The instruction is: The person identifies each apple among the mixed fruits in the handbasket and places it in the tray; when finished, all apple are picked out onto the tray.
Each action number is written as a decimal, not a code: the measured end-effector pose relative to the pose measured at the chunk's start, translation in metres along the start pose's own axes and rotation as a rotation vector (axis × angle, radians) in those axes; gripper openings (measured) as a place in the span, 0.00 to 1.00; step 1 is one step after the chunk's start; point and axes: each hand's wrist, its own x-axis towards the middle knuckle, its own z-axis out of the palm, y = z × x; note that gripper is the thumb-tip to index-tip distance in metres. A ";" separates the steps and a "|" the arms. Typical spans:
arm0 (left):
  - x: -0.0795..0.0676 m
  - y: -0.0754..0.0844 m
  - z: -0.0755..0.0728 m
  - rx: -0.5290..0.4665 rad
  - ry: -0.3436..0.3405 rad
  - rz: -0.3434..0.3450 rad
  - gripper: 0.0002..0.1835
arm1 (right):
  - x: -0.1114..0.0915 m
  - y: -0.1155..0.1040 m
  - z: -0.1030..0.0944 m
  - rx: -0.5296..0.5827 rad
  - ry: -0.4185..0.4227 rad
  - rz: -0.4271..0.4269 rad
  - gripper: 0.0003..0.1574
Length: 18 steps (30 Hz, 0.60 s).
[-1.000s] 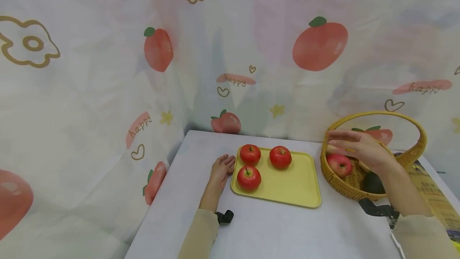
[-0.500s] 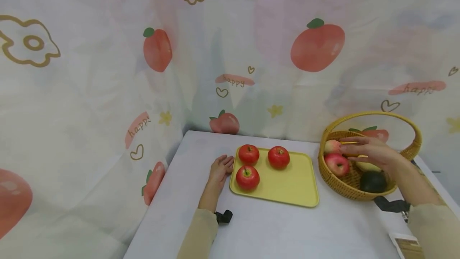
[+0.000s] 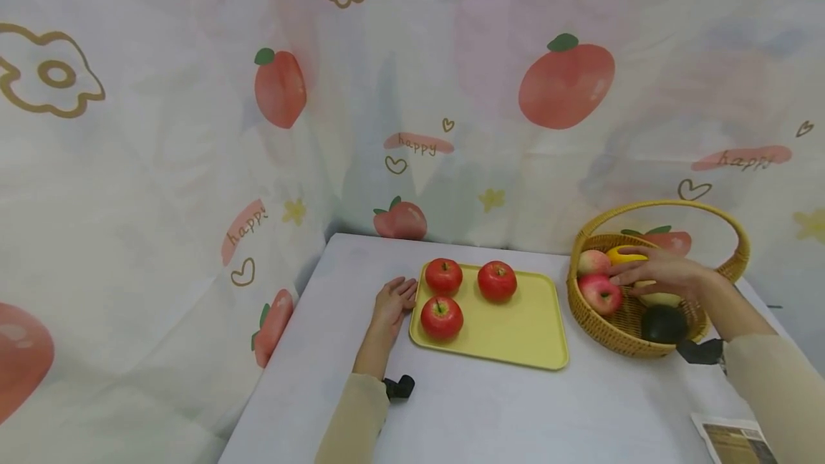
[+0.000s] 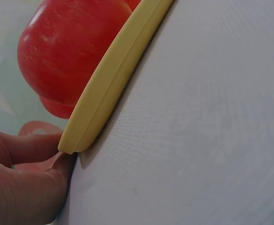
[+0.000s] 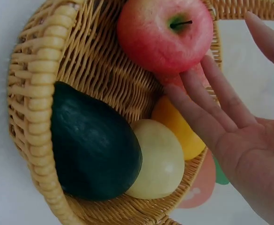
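My left hand (image 3: 391, 305) rests on the table at the left edge of a yellow tray (image 3: 505, 331), fingers loosely extended. In the left wrist view its fingertips touch the tray's rim (image 4: 106, 89). Several red apples (image 3: 441, 318) sit on the tray's left and back parts. My right hand (image 3: 670, 274) is over a wicker basket (image 3: 596, 331), fingers extended and spread. Its fingertips are right at a pink-red apple (image 5: 167, 35) in the right wrist view. A peach-coloured fruit (image 3: 594, 262) lies behind that apple, partly hidden by it in the right wrist view.
The basket also holds a dark green fruit (image 5: 97, 147), a pale yellow-green fruit (image 5: 158, 159) and a yellow fruit (image 5: 179, 126). Its tall handle (image 3: 677, 205) arches above it. A printed packet (image 3: 735, 439) lies at the front right. Patterned cloth walls stand behind and left.
My right hand has moved down into the basket toward the pink-red apple, uncovering the fruit at the front. My left hand stays by the tray. The view has shifted slightly.
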 end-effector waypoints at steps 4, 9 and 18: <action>0.001 -0.002 0.001 0.009 0.014 0.001 0.44 | 0.007 0.004 -0.004 -0.002 -0.016 0.020 0.58; 0.004 -0.003 0.000 -0.002 0.019 0.001 0.44 | 0.016 0.016 -0.008 0.072 -0.041 0.007 0.57; 0.000 0.001 0.001 -0.012 0.011 -0.004 0.44 | 0.027 0.025 -0.010 0.095 -0.074 -0.039 0.58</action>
